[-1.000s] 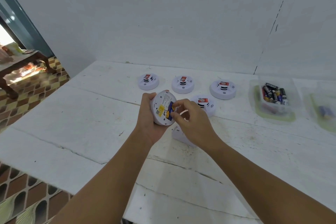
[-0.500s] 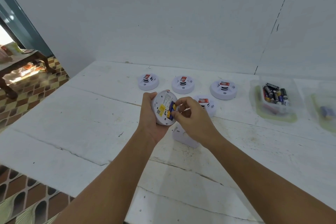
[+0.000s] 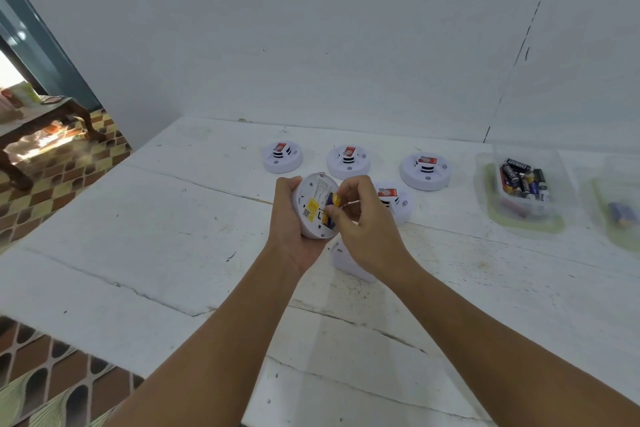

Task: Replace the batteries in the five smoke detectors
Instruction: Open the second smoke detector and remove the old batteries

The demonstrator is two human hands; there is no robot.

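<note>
Midway through what looks like the first unit, a person works at a white table (image 3: 145, 246) with both hands raised above it. The left hand (image 3: 289, 218) grips a detector (image 3: 313, 206) turned back-side up, fingers curled round its rim. The right hand (image 3: 363, 222) pinches a battery (image 3: 331, 210), blue and yellow, at the open compartment; whether it is going in or coming out cannot be told. A white piece (image 3: 348, 262), probably the detector's cover or base, lies on the table just under the right wrist. Four more detectors sit face up beyond the hands: three in a row at the back (image 3: 282, 158) (image 3: 348, 161) (image 3: 426, 170) and one nearer (image 3: 398, 203), partly hidden by the right hand. All four appear closed and untouched, so most of the job seems left to do. To the right, a clear tub (image 3: 526, 191) holds a heap of loose batteries, and a second tub (image 3: 616, 211) at the frame's edge holds at least one blue cell.
</note>
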